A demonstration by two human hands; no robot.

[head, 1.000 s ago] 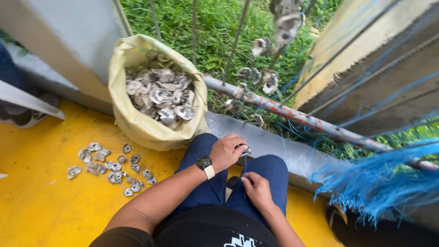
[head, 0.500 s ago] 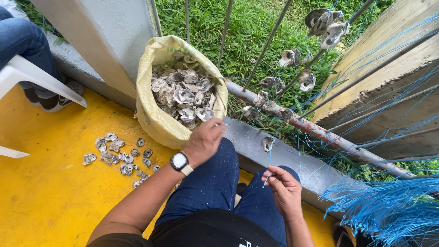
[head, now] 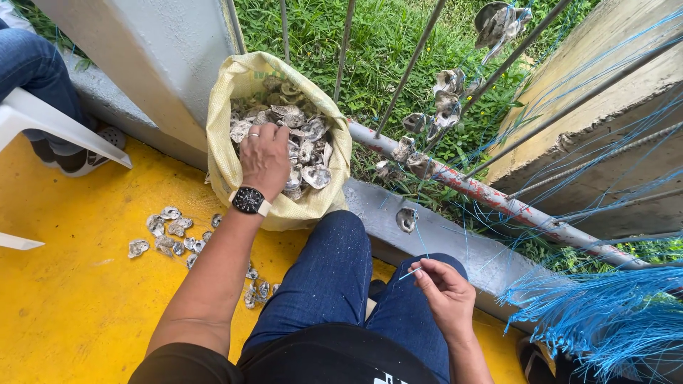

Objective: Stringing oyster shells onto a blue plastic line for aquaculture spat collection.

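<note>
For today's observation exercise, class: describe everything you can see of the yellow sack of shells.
The yellow sack looks like woven plastic, its mouth rolled down into a thick rim. It stands upright and open on the yellow floor, against the grey ledge, by the person's knee. It is filled nearly to the top with rough grey-white oyster shells. The left hand, with a black watch on its wrist, reaches over the near rim and rests on the shells.
</note>
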